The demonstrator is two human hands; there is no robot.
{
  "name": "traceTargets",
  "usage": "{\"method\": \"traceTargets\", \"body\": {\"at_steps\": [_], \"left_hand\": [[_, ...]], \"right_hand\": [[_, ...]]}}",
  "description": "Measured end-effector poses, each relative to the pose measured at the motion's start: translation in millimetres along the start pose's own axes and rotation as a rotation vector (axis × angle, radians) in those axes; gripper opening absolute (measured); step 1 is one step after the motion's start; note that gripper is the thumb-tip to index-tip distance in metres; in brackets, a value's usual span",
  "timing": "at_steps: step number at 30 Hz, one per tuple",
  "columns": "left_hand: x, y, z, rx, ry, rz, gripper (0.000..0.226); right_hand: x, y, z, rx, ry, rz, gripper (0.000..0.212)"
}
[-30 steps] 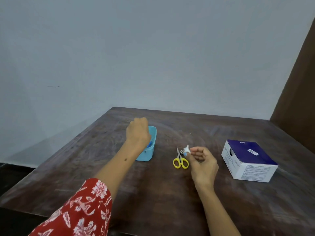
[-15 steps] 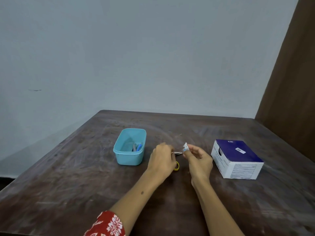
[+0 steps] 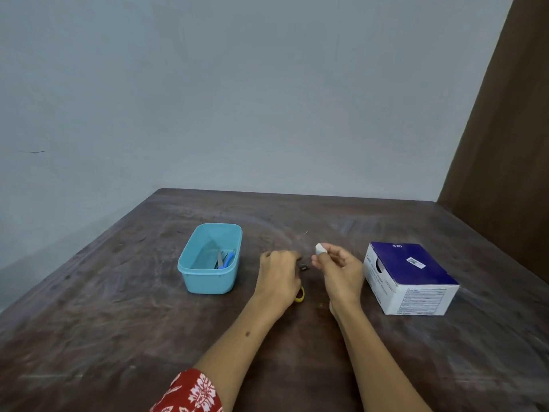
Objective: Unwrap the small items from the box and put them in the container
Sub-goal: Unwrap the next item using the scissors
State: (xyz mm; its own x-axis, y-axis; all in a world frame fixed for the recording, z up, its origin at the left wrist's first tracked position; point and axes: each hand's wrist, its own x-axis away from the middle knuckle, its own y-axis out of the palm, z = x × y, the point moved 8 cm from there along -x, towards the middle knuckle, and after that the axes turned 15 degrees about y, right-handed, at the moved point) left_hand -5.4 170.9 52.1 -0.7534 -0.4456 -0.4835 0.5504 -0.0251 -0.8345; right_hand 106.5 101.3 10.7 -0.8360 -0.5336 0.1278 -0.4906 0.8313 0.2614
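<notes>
A light blue container stands on the dark wooden table, with a few small blue and grey items lying inside. To the right sits a blue and white box with a round opening in its left side. My right hand pinches a small white wrapped item between thumb and fingers. My left hand is closed over the yellow-handled scissors, whose handle loop peeks out under my palm and whose dark tip shows beside my fingers.
A grey wall rises behind the table. A brown panel stands at the right, close to the table's far right corner. My left arm wears a red floral sleeve.
My left hand came back from the blue container and closed on the scissors. My right hand kept hold of the small white item, now raised slightly.
</notes>
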Motion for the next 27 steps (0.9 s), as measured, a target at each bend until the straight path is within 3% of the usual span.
{"method": "traceTargets", "body": {"at_steps": [6,10,18,27], "left_hand": [[14.1,-23.9,-13.9,0.338,-0.086,0.306,0.013],[28.6,-23.8,-32.2,0.653,-0.251,0.447,0.025],[42.0,-18.5,-27.0,0.660,-0.227,0.433,0.032],[43.1,-10.7,-34.5,0.893,-0.327,0.519,0.024]], "right_hand": [[4.8,-1.0,-2.4,-0.060,-0.006,-0.009,0.012],[9.1,-1.0,-2.0,-0.064,0.011,-0.022,0.016],[25.1,3.6,-5.8,0.027,-0.068,-0.029,0.017],[29.8,13.4,1.2,-0.157,0.103,-0.172,0.013]]}}
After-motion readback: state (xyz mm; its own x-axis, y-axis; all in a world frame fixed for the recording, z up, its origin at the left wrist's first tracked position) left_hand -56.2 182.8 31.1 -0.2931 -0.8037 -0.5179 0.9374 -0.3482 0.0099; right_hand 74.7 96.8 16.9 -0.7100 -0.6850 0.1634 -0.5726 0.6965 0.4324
